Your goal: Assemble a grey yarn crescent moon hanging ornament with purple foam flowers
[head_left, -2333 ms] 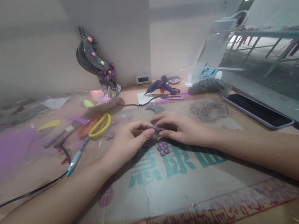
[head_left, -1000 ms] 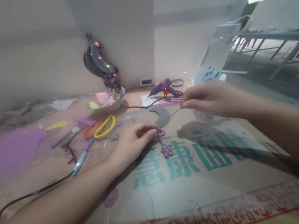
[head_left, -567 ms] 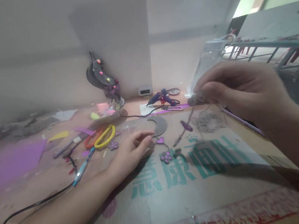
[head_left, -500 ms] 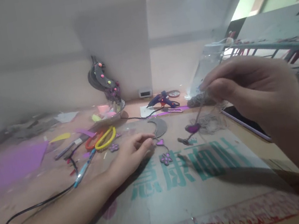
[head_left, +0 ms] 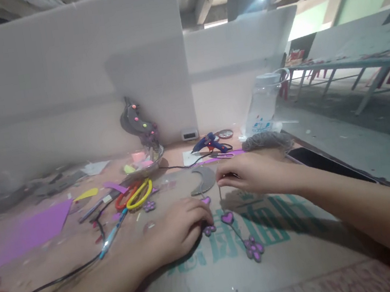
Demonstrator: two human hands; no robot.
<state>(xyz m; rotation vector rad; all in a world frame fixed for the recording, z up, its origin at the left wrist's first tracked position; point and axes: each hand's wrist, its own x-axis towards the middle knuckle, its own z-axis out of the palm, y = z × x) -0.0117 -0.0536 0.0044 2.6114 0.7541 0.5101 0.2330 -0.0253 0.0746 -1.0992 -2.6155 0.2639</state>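
My right hand [head_left: 244,175] pinches the top of a grey yarn strand [head_left: 220,194]. From it runs a purple heart [head_left: 227,218] edged in grey, with a purple flower [head_left: 253,248] at its lower end, over the printed board [head_left: 209,282]. My left hand [head_left: 183,224] rests on the board with its fingers bent together, beside a second strand's heart [head_left: 206,200] and flower [head_left: 209,230]. Its fingertips hide the stretch between those two, so their grip is unclear. Just beyond both hands lies a grey crescent moon [head_left: 206,181].
Scissors [head_left: 139,194] and a blue pen-like tool [head_left: 114,232] lie left, near a loose flower [head_left: 149,205] and purple sheet [head_left: 35,235]. Behind stand a glue gun [head_left: 211,143], a grey yarn bundle [head_left: 268,140] and a water bottle [head_left: 260,103]. A dark phone-like slab [head_left: 327,164] lies right.
My right hand has come down and left with the yarn strand, bringing its heart and flower beside the other strand. My left hand has moved nearer, over the other strand. The view has tilted up.
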